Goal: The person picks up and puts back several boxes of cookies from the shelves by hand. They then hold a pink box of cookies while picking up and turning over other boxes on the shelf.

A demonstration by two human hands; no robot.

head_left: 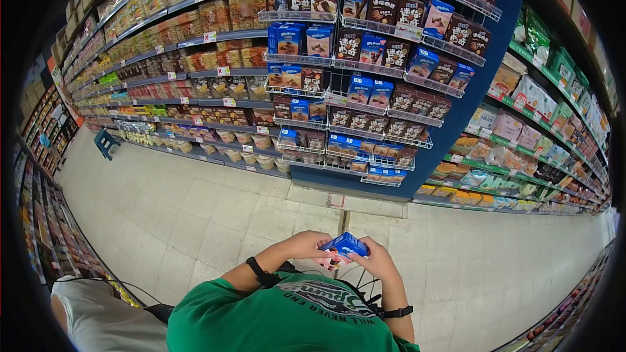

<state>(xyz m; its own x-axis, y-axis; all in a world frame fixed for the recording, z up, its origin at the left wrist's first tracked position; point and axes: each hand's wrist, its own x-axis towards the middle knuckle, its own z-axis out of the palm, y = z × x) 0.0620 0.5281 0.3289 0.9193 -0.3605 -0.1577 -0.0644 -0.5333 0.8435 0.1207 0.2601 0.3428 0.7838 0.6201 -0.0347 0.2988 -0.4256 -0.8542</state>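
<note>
A small blue snack box with a pink and white picture on its side is held in front of my green shirt. My left hand grips its left end, fingers closed along the edge. On the opposite end, my right hand is closed around the corner, thumb on the near side. The box is tilted, with its blue face turned up. Black bands circle both wrists. Beyond my hands, a shelf display carries similar blue boxes and brown boxes in wire racks.
Ahead stands the blue display end. Long shelves of packaged snacks run left, and shelves of bagged goods run right. A dark green stool is on the tiled floor. At lower left is a person's pale clothing.
</note>
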